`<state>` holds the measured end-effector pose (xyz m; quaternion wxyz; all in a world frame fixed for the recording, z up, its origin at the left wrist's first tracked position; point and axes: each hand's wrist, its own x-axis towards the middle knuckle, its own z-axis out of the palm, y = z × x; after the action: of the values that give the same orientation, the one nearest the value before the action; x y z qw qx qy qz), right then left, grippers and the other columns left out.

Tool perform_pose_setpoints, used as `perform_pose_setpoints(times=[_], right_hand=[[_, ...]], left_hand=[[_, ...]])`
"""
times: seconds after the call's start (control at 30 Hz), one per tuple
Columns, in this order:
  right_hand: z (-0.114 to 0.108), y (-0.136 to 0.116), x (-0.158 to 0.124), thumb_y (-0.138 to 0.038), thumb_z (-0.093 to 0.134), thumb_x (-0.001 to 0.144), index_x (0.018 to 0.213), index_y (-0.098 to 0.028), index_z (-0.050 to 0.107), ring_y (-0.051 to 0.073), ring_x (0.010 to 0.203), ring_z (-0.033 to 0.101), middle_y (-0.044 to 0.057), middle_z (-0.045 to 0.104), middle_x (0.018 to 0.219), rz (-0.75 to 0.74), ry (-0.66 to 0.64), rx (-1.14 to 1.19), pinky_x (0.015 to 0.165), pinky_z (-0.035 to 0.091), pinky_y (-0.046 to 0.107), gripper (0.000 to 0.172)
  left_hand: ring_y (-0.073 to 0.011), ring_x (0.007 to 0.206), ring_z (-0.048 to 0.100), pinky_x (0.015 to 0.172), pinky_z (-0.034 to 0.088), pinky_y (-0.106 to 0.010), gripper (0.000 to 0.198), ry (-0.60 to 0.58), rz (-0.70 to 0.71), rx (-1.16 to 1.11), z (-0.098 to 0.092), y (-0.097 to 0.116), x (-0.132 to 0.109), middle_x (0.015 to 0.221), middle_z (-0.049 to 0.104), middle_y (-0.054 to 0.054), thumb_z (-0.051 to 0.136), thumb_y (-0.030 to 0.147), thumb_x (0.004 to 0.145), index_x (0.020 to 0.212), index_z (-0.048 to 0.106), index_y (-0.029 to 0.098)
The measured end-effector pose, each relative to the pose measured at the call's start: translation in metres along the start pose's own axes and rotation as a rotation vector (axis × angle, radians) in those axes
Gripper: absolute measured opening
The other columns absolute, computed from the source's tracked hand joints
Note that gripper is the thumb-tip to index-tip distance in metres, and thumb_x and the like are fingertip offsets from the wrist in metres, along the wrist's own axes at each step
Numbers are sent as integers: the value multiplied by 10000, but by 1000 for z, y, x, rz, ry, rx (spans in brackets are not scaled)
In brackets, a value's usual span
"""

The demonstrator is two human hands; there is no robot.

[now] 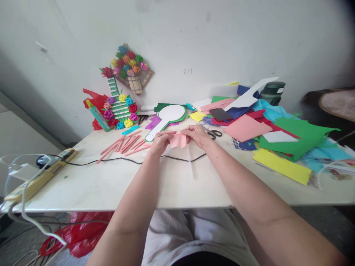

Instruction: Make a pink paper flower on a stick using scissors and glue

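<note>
Right across the desk [133,188], a heap of coloured paper [301,135] sprawls over the right side. Far left, a power strip [44,177] at the edge, its black cable [129,159] cutting under the left forearm and running to the right one, squarely in the way! White paddle [172,112] just beyond the hands, pink rolls [130,144] beside the left hand [161,141], scissors [216,133] half covered by the right hand [196,135]. And between them, the pink sheet [178,141], each grip narrow, pinching its upper part.
</note>
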<state>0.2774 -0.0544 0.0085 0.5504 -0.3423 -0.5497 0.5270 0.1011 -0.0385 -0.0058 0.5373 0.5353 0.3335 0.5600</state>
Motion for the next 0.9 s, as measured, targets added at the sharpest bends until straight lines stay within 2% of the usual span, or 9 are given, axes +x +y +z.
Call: perform_pose_setpoints(times=[0.3, 0.43, 0.7, 0.9], right_hand=[[1, 2, 1, -351, 764, 556, 621, -137, 583, 76, 362, 477, -25, 553, 442, -10, 62, -37, 355, 398, 192, 287], [2, -1, 0, -341, 765, 544, 662, -135, 596, 85, 378, 494, -27, 560, 462, 13, 73, -33, 369, 414, 202, 292], [1, 0, 0, -311, 773, 521, 651, -132, 616, 79, 411, 503, -19, 585, 497, 11, 58, -30, 404, 435, 201, 271], [-1, 2, 1, -305, 767, 529, 637, -132, 609, 82, 405, 504, -17, 583, 486, 10, 42, -32, 403, 436, 207, 257]], left_hand=[[-67, 443, 447, 434, 307, -204, 183, -28, -31, -59, 3, 3, -1, 491, 566, 17, 640, 138, 536, 694, 729, 168], [-82, 465, 488, 452, 352, -210, 184, -38, -51, -68, 4, 4, -2, 508, 587, 7, 643, 145, 543, 705, 728, 163], [-127, 567, 582, 551, 463, -255, 199, -84, -79, -61, 4, 8, -5, 616, 653, -30, 672, 172, 529, 720, 723, 145], [-154, 631, 604, 560, 469, -259, 203, -99, -59, -40, 1, 6, -3, 699, 686, -62, 645, 187, 551, 730, 728, 139]])
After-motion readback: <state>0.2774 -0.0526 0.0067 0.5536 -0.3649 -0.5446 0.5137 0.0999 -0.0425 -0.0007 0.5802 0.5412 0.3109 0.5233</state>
